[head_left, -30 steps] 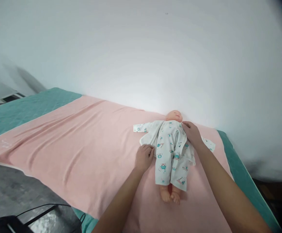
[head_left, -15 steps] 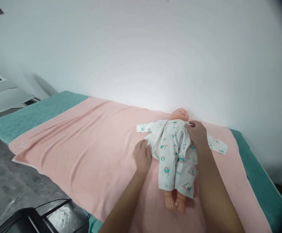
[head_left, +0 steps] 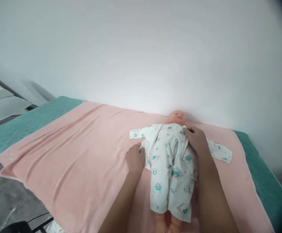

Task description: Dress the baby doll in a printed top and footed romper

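A baby doll (head_left: 177,117) lies on its back with its head near the wall. It is dressed in a white printed baby shirt (head_left: 154,139) and matching baby pants (head_left: 160,184). The shirt sleeves spread out to both sides, and bare doll feet show at the bottom edge. My left hand (head_left: 135,158) rests at the shirt's left side, its thumb and forefinger closed on the fabric edge. On the right of the chest, my right hand (head_left: 197,140) pinches the shirt's front; its fingertips are partly hidden.
Under the doll is a pink blanket (head_left: 90,161) over a green bed cover (head_left: 46,111). A white wall (head_left: 131,58) stands behind. Grey floor (head_left: 7,191) and a black frame (head_left: 17,227) are at lower left, a white piece of furniture (head_left: 5,105) beyond.
The view has shifted closer, so the doll sits lower and its feet are partly cut off. Both hands stay at the shirt's two sides.
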A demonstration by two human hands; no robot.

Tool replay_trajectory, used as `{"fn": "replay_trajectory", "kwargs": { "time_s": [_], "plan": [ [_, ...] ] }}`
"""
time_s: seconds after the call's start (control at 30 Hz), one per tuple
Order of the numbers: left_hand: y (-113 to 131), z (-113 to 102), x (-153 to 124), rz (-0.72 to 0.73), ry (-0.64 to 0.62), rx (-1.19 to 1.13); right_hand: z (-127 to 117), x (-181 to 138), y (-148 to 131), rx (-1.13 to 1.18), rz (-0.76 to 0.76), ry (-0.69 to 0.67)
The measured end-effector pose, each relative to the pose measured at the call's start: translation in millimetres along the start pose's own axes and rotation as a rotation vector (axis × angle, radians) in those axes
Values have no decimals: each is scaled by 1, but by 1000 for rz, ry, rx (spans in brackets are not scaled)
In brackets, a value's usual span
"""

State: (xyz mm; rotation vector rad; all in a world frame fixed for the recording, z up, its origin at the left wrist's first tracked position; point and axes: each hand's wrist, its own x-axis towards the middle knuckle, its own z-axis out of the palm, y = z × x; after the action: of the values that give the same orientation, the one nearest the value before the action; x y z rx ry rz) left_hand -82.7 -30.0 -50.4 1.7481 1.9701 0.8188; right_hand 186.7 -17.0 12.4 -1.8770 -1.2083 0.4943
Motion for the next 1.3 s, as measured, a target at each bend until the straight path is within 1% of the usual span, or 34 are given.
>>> {"fn": "replay_trajectory", "kwargs": {
  "time_s": [0.07,0.1,0.13,0.17,0.2,0.23,0.33,0.37,0.4,0.43,0.5,0.57,0.6,0.63,0.67,0.73,0.8,0.87,0.9,0.97,1.03,1.1,1.2,1.3],
  "plan": [
    [15,-11,3,-68,-92,-316,1,2,2,126,-5,6],
    [25,-18,2,-87,-118,-472,2,2,2,180,-12,4],
    [37,-25,-1,-85,-128,-598,3,2,3,225,-18,-1],
    [49,-31,-6,-55,-129,-672,3,2,4,261,-23,-7],
    [61,-38,-12,12,-153,-692,3,2,4,290,-24,-16],
    [73,-43,-19,118,-216,-666,3,2,4,310,-23,-27],
    [94,-50,-37,537,-514,-441,2,1,4,308,-17,-40],
    [96,-50,-38,625,-573,-372,2,1,3,284,-17,-39],
    [97,-48,-37,668,-591,-326,3,2,1,251,-17,-34],
    [98,-45,-33,672,-563,-305,3,2,0,215,-15,-26],
    [100,-35,-15,624,-424,-314,6,3,-3,159,-11,-14],
    [108,-22,12,568,-284,-332,8,3,-6,131,-9,-4],
    [115,-14,26,534,-246,-331,10,3,-7,126,-9,2],
    [122,-6,40,489,-233,-326,11,3,-8,123,-6,8],
    [129,1,52,440,-245,-313,12,3,-9,123,-2,16],
    [142,15,72,371,-322,-266,12,3,-9,123,9,29],
    [150,25,84,368,-411,-223,10,4,-8,133,19,20],
    [154,30,88,399,-466,-227,7,5,-6,167,22,-9],
    [154,31,89,409,-472,-249,4,6,-4,196,22,-27],
    [153,33,88,408,-449,-314,1,7,0,268,31,-61],
    [154,34,87,386,-397,-390,0,8,2,357,57,-92],
    [156,36,85,379,-367,-466,1,9,3,495,93,-110],
    [159,41,82,403,-375,-528,6,9,1,705,99,-110],
    [158,45,80,425,-389,-520,11,9,0,744,40,-96]
  ]
}}
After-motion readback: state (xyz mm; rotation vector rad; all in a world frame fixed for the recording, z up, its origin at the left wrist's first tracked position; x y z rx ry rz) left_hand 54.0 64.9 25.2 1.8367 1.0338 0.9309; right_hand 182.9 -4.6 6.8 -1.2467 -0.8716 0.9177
